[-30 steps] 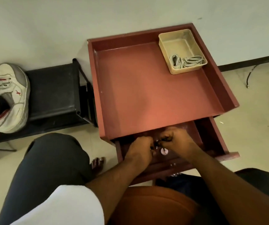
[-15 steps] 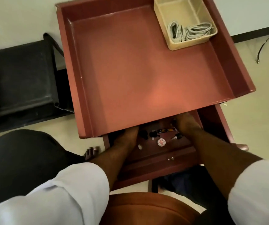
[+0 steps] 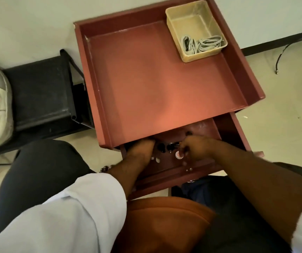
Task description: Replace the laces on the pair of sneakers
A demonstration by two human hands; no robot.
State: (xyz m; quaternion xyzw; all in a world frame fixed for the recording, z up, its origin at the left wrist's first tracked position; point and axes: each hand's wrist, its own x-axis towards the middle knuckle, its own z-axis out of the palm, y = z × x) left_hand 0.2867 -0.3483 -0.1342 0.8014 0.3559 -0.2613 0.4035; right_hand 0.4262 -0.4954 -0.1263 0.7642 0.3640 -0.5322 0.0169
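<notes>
Both hands point(image 3: 168, 152) reach into the open drawer point(image 3: 208, 128); their grip cannot be made out

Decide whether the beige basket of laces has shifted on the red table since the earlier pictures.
No. The beige basket sits in the same far right corner of the red table, against its rim; only the camera moved.

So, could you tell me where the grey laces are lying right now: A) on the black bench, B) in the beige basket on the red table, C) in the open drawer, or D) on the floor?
B: the bundled grey laces lie inside the beige basket at the far right corner of the red table, while both hands are down in the open drawer.
</notes>
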